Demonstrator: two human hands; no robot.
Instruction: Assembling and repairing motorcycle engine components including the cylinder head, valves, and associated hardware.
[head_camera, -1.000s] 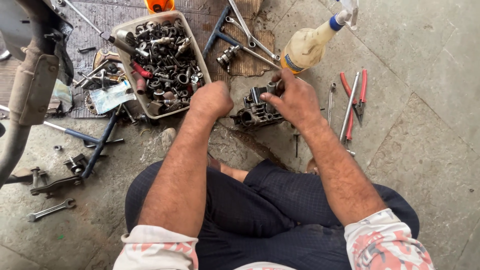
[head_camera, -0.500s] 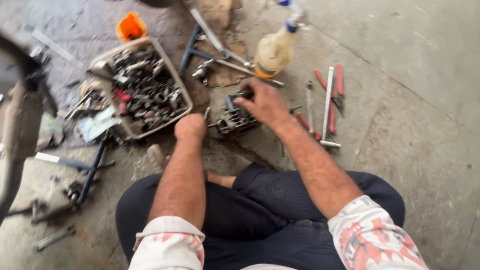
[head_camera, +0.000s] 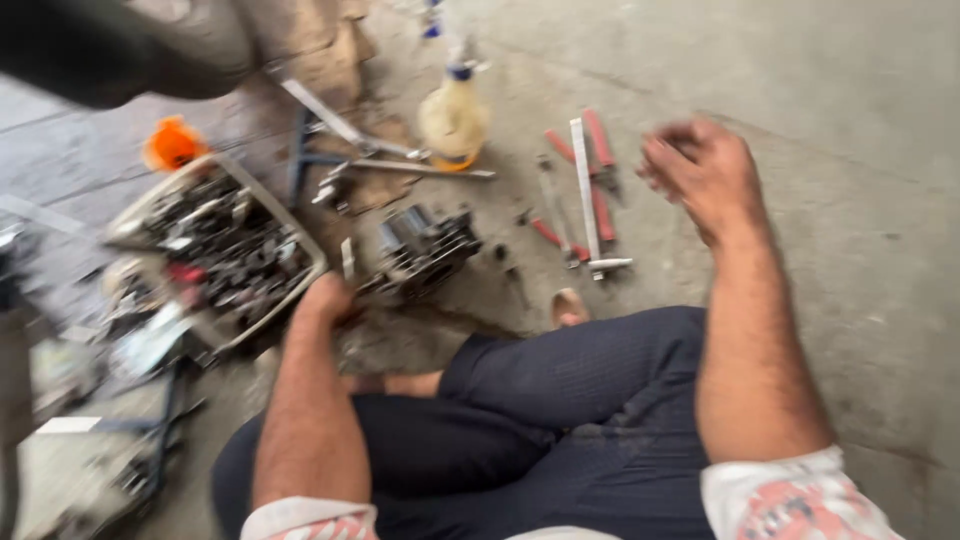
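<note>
A seated person's left hand (head_camera: 325, 300) is resting against a dark engine part (head_camera: 420, 252) on the floor, fingers hidden, grip impossible to tell. The right hand (head_camera: 700, 175) is hovering loosely curled and empty at two o'clock, beside red-handled tools (head_camera: 590, 190) lying within reach.

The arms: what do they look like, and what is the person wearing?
Both arms are bare and hairy, with no gloves on the left hand or right hand. The sleeves are short and white with a reddish-pink pattern. The trousers are dark blue.
</note>
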